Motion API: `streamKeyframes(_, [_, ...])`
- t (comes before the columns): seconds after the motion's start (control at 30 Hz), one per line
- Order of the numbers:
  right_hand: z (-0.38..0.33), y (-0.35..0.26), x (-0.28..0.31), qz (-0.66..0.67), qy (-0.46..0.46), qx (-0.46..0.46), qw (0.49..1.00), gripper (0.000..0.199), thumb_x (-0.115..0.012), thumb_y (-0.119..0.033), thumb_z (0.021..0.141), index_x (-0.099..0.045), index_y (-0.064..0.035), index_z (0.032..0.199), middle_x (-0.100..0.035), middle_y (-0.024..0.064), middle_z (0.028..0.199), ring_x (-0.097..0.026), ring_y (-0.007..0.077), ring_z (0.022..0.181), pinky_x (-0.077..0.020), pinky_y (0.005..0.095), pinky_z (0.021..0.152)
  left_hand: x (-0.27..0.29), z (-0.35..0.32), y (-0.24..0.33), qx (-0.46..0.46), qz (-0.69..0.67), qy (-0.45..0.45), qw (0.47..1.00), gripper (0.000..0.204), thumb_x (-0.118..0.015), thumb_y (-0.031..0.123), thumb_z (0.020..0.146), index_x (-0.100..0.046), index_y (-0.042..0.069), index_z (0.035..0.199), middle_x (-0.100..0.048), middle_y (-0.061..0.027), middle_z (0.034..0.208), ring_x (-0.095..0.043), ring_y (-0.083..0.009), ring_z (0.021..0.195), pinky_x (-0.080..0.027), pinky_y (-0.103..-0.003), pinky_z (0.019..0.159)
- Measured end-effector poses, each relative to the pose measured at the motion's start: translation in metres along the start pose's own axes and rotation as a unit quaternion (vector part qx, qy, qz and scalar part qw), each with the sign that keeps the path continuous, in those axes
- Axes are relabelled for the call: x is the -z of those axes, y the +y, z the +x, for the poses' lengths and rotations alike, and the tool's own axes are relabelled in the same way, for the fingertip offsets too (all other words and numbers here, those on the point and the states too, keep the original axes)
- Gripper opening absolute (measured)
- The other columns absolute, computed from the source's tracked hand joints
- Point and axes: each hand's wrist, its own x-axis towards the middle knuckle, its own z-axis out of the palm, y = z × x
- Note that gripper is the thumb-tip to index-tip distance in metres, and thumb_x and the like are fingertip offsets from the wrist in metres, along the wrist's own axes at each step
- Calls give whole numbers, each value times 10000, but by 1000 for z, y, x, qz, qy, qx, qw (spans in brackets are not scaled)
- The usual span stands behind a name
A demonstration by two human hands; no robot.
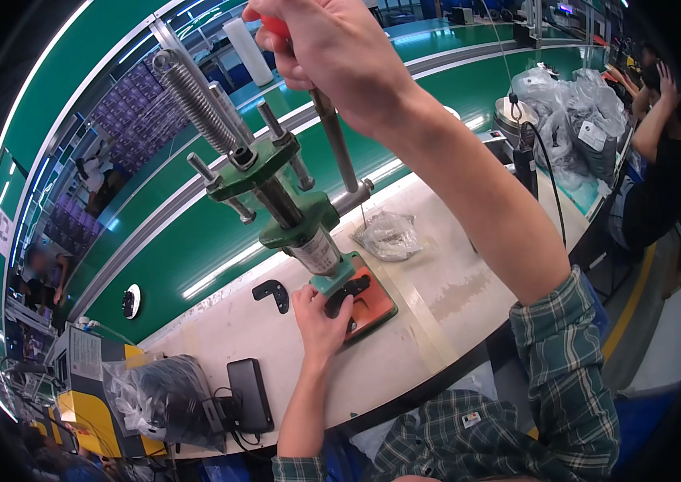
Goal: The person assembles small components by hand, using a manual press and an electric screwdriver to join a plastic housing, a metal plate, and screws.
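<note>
A green hand press point(300, 213) with a large coil spring stands on the bench. My right hand point(332, 48) is closed around the red knob point(274, 24) of its lever point(334, 140), raised high. My left hand point(323, 321) rests at the press base, thumb and fingers closed about a black plastic part point(343, 299). That part lies on the orange-red bed point(374, 305) under the green press head point(332, 279), which partly hides it. Beside my left fingers, a curved black plastic piece point(273, 294) lies loose on the white bench top point(220, 337).
A clear plastic bag point(389, 235) sits behind the press. To the left are a bag of dark parts point(165, 395) and a black box point(249, 394) with cables. A green conveyor point(188, 265) runs behind. Grey bags point(577, 120) are piled at right, near another person point(666, 161).
</note>
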Motion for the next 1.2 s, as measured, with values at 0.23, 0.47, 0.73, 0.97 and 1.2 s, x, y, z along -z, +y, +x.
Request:
streamKeyframes(0.23, [6, 4, -4, -4, 21, -28, 999, 336, -467, -260, 1139, -544, -67, 875, -529, 41, 913, -513, 135, 801, -472, 303, 754, 2, 1, 0, -2, 10, -5, 1000, 309, -839, 201, 806, -789, 43, 1066, -617, -83, 1042, -521, -313, 1074, -470, -433, 966])
streamKeyframes(0.47, [7, 11, -3, 2, 12, -8, 1000, 340, -464, -274, 1146, -533, -67, 885, -508, 42, 919, -498, 140, 821, -466, 310, 784, 2, 1, 1, 1, 15, -6, 1000, 315, -847, 208, 800, -791, 42, 1062, -629, -85, 1044, -531, -312, 1074, -472, -434, 965])
streamKeyframes(0.73, [9, 24, 0, -45, 2, 52, 998, 347, -447, -281, 1153, -520, -68, 889, -493, 45, 929, -492, 159, 849, -456, 335, 845, 2, 1, 4, -6, 13, 0, 1000, 303, -844, 194, 799, -784, 40, 1053, -635, -84, 1046, -534, -316, 1067, -468, -434, 965])
streamKeyframes(0.97, [9, 21, -1, 11, 10, 17, 1000, 352, -480, -300, 1140, -546, -58, 892, -514, 50, 909, -502, 161, 837, -460, 333, 828, 2, 2, 3, 2, 6, -7, 1000, 303, -841, 198, 804, -786, 38, 1056, -630, -84, 1052, -526, -314, 1082, -464, -430, 975])
streamKeyframes(1.2, [7, 17, -1, -18, 16, 7, 1000, 352, -484, -297, 1139, -546, -50, 896, -511, 49, 903, -504, 161, 835, -459, 332, 820, 3, 2, 0, 6, 16, -15, 1000, 298, -850, 216, 799, -810, 37, 1034, -625, -78, 1049, -527, -304, 1083, -464, -426, 982])
